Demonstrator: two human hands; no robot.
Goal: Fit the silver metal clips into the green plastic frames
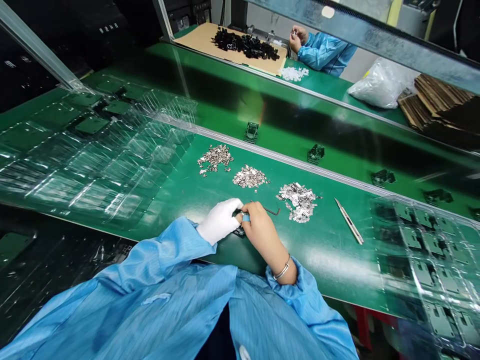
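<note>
My left hand (221, 220), in a white glove, is closed around a small black part (239, 231) that is mostly hidden beneath the fingers. My bare right hand (259, 225) meets it there, fingers pinched together at the same part. What lies between its fingertips is too small and covered to make out. A bit of blue wrap (246, 217) shows on a finger. Just beyond the right hand, an L-shaped hex key (276, 212) lies on the green table. Piles of small metal pieces (216, 158), more metal pieces (250, 177) and flat silver plates (299, 201) spread in front of both hands.
Tweezers (349, 221) lie at right. Clear plastic trays (112, 165) cover the left side; a tray with green-looking plates (423, 272) stands at right. Past a metal rail (285, 161), black assemblies (315, 153) sit on a green strip. Across, a co-worker's hands (297, 38) work near black parts (245, 44).
</note>
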